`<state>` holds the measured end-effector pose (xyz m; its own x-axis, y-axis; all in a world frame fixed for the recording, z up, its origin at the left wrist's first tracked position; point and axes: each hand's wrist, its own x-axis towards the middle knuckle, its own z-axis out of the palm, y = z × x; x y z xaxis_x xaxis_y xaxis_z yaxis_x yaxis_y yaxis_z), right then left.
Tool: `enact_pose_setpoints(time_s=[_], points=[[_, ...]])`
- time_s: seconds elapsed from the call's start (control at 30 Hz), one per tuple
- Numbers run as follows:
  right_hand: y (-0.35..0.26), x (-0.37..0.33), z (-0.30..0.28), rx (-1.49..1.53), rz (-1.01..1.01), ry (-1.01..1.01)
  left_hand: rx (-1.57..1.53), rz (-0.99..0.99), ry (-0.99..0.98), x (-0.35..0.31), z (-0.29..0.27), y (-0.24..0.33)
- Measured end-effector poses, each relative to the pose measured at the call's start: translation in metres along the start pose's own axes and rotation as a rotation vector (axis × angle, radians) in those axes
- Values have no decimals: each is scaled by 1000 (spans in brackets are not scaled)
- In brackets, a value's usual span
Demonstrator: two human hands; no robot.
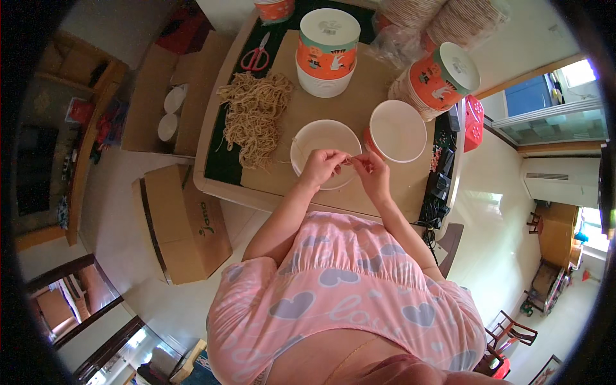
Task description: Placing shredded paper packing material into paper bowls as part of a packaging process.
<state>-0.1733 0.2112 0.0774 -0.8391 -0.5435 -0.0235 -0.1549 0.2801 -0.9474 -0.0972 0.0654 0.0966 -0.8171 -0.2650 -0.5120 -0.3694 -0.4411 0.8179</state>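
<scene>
Over the near side of a white paper bowl (326, 138), my left hand (321, 168) and my right hand (373, 174) meet, fingertips pinched together. Between them is something small and reddish-brown, too small to make out. A thin pale strand crosses the bowl's left rim. Close by on the right stands a second paper bowl (399, 130), white inside with an orange outer wall. A tangled heap of tan twine (255, 119) lies to the left, below red-handled scissors (256, 56).
Stacked orange-and-white paper bowls (327, 54) stand at the back, with another tilted stack (443, 77) to the right. Bagged stacks (465, 22) lie behind. Black adapters and cables (439, 186) line the right table edge. Cardboard boxes (192, 224) sit on the floor at left.
</scene>
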Motion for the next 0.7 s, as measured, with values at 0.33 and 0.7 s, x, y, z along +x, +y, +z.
enact_pose_setpoints(time_s=[0.33,0.7], points=[[-14,0,1,-68,16,-83,230,240,53,3,-2,-14],[-30,4,6,-217,-165,-175,372,363,180,0,-24,-15]])
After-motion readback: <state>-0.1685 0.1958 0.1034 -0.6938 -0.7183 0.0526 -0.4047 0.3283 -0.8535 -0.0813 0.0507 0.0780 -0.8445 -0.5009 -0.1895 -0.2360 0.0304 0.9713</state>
